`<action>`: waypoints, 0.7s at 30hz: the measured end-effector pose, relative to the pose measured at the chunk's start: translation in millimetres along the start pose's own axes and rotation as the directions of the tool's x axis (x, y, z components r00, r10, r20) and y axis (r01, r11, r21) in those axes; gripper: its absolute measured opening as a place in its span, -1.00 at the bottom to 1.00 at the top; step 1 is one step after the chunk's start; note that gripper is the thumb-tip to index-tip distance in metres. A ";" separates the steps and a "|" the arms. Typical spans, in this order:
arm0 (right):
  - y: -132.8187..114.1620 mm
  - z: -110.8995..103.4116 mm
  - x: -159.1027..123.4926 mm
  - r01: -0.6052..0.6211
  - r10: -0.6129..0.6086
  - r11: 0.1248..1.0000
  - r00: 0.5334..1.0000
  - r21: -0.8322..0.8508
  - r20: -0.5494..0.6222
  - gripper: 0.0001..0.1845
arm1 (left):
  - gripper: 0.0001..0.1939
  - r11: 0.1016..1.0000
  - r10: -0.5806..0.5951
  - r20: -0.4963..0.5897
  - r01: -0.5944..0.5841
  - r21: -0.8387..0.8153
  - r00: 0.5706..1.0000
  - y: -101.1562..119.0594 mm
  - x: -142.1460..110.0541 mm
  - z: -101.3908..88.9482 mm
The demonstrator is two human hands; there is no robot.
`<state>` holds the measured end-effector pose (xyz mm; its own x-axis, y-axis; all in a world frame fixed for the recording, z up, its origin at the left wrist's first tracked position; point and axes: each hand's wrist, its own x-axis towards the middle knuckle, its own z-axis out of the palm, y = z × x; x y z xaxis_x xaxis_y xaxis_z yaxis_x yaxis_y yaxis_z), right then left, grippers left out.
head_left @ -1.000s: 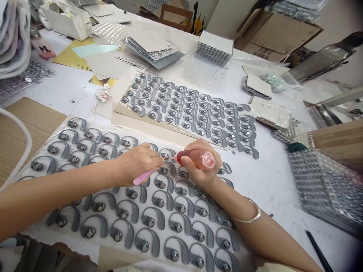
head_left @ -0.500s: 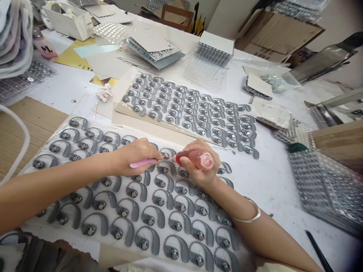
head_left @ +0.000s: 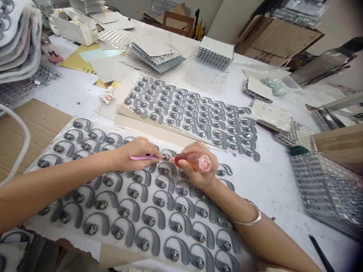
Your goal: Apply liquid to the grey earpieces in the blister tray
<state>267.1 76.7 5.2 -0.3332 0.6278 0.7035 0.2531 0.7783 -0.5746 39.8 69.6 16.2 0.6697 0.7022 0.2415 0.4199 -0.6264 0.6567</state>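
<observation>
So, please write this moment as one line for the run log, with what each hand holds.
left hand: thin pink tool, tip at grey hook-shaped part | right hand: translucent pink bottle

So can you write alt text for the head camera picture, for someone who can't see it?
A person's left hand pinches a thin pink stick while the right hand grips a pinkish bottle, above rows of grey ear-hook pieces on a clear plastic sheet. More rows lie on a card behind.

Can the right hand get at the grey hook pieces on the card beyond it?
Probably yes: the right hand lies just short of the nearest pieces, nothing between, though it grips a pink bottle.
</observation>
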 end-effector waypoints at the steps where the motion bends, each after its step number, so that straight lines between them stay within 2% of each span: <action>1: 0.0 0.1 -0.3 -0.004 0.004 1.000 1.000 -0.002 0.000 -0.85 | -0.84 1.000 -0.002 0.003 0.002 -0.006 1.000 -0.3 0.0 0.0; 12: -0.8 -0.1 -0.9 -0.009 0.008 1.000 0.999 0.017 0.034 -0.81 | -0.83 0.998 -0.046 0.018 0.046 -0.033 0.999 -4.0 -1.2 1.7; 21: 0.2 0.9 -1.1 0.004 -0.005 0.999 0.999 0.039 0.037 -0.78 | -0.82 1.000 -0.022 -0.009 0.022 -0.003 1.000 -7.3 -2.4 3.4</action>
<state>266.7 76.2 3.9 -0.3675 0.6226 0.6909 0.2165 0.7797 -0.5875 37.3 71.3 8.5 0.6549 0.7187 0.2335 0.4328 -0.6100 0.6638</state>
